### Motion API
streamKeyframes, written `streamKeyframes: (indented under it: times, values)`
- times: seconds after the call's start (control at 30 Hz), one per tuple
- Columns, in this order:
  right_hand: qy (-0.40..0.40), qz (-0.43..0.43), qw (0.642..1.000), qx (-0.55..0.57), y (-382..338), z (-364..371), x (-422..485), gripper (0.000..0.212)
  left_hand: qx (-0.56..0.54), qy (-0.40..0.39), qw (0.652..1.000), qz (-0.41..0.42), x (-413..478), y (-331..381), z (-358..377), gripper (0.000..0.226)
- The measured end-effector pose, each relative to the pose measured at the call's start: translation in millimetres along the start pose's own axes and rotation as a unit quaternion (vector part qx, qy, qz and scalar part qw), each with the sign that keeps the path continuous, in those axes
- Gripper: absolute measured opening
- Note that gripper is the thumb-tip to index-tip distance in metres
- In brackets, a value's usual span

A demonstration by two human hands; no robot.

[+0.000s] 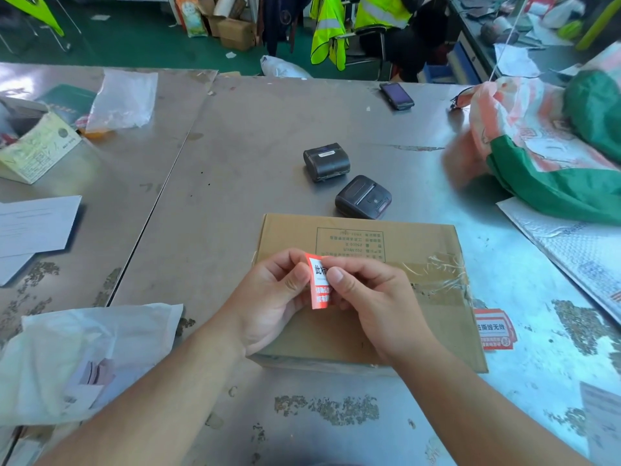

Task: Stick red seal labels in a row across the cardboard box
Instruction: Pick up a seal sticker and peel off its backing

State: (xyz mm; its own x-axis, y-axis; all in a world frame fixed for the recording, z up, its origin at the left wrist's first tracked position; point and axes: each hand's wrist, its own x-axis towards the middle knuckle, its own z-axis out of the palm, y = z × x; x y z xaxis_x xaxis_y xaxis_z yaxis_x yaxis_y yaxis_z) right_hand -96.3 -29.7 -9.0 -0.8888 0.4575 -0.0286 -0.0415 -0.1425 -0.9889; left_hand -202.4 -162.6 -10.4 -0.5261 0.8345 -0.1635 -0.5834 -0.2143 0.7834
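Note:
A flat cardboard box (pixel 420 250) with clear tape across its top lies on the metal table in front of me. Above its near left part, both hands hold one red and white seal label (pixel 319 284) upright. My left hand (pixel 272 297) pinches the label's left edge with thumb and fingers. My right hand (pixel 366 297) pinches its right edge, thumb on the front. A second red seal label (pixel 494 329) hangs off the box's right side onto the table.
Two black portable printers (pixel 326 161) (pixel 363 196) sit just beyond the box, and a phone (pixel 396 95) lies farther back. A white plastic bag (pixel 84 358) lies at near left, papers (pixel 37 223) at left, and an orange, white and green sack (pixel 554 146) at right.

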Motion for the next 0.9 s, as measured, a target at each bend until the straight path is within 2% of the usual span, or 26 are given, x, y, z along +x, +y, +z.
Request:
streamKeyframes:
  times: [0.13,0.33,0.47,0.53,0.67,0.8,0.9]
  values:
    - [-0.009,0.009,1.0,0.022,2,-1,1,0.021,-0.002,-0.001,1.0,0.0,0,1,1,0.043]
    - [-0.025,0.002,1.0,0.008,5,-3,2,0.017,0.007,0.0,1.0,0.007,-1,3,4,0.033]
    - [-0.026,0.02,0.999,0.017,5,-7,2,0.023,0.014,-0.018,1.0,0.002,-3,3,1,0.042]
    - [-0.027,0.04,0.998,0.029,5,-11,5,0.022,0.022,-0.039,0.999,-0.001,-4,3,0,0.039]
    - [-0.046,0.079,0.993,0.078,6,-17,8,0.044,0.029,-0.032,0.999,-0.017,-4,5,1,0.026]
    - [-0.047,0.073,0.993,0.083,7,-17,8,0.048,0.043,-0.035,0.998,-0.019,-4,3,0,0.026]
    - [-0.053,0.076,0.993,0.078,7,-17,7,0.048,0.05,-0.027,0.998,-0.026,-3,2,0,0.036]
